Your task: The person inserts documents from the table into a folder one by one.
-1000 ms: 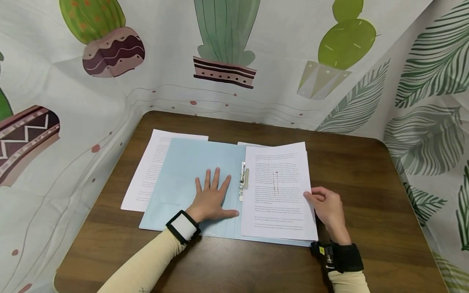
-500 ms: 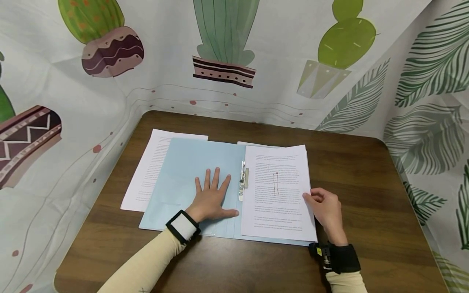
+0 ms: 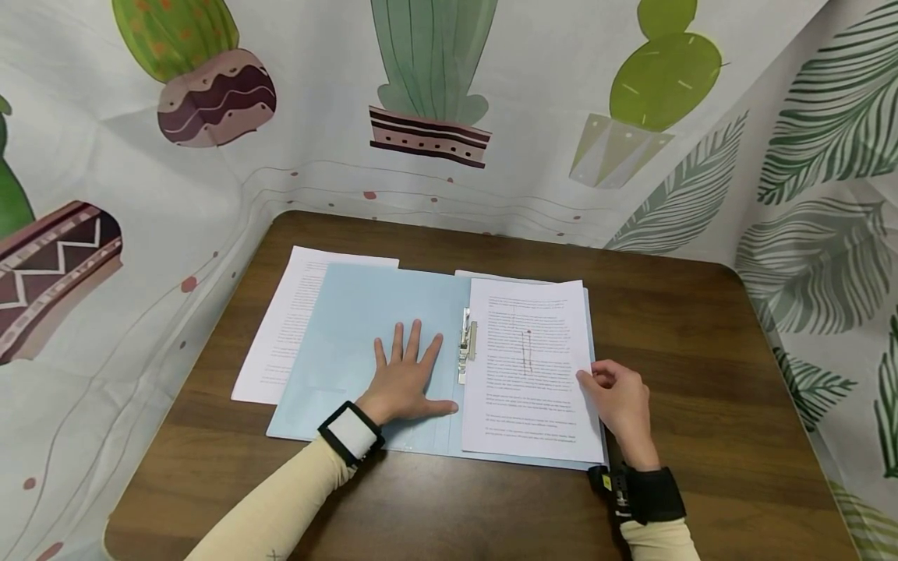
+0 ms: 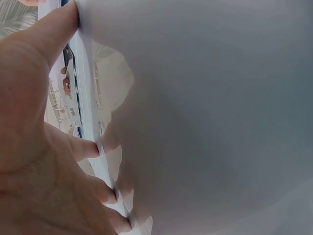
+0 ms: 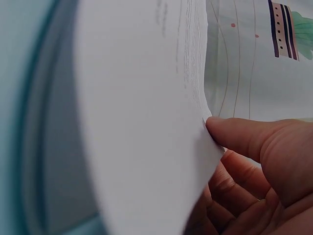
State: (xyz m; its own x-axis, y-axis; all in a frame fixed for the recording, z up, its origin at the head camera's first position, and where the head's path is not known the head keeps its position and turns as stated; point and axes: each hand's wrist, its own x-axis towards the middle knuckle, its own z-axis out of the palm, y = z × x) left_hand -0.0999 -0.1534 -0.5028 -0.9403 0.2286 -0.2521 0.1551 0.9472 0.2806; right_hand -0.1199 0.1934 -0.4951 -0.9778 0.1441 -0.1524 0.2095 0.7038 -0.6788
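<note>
A light blue folder (image 3: 361, 312) lies spread wide on the table. My left hand (image 3: 403, 386) rests on its left cover with fingers spread; in the left wrist view the thumb and fingertips touch the cover (image 4: 210, 122). Over the right cover are printed sheets (image 3: 536, 405), their left edge beside the metal clip (image 3: 464, 347) at the spine. My right hand (image 3: 620, 401) pinches the right edge of the top paper between thumb and fingers. In the right wrist view that paper (image 5: 137, 112) bows up off the blue cover, and the thumb (image 5: 244, 137) presses on its edge.
Another printed sheet (image 3: 270, 343) sticks out from under the folder's left side. A white paper edge (image 3: 484, 274) shows behind the folder at the back. The brown wooden table (image 3: 687, 351) meets a cactus-patterned cloth (image 3: 533, 101) behind and at the sides.
My right hand has shifted slightly left with the paper's edge. The paper's top right corner has come down, and a strip of blue cover shows beside it. The left hand stays put.
</note>
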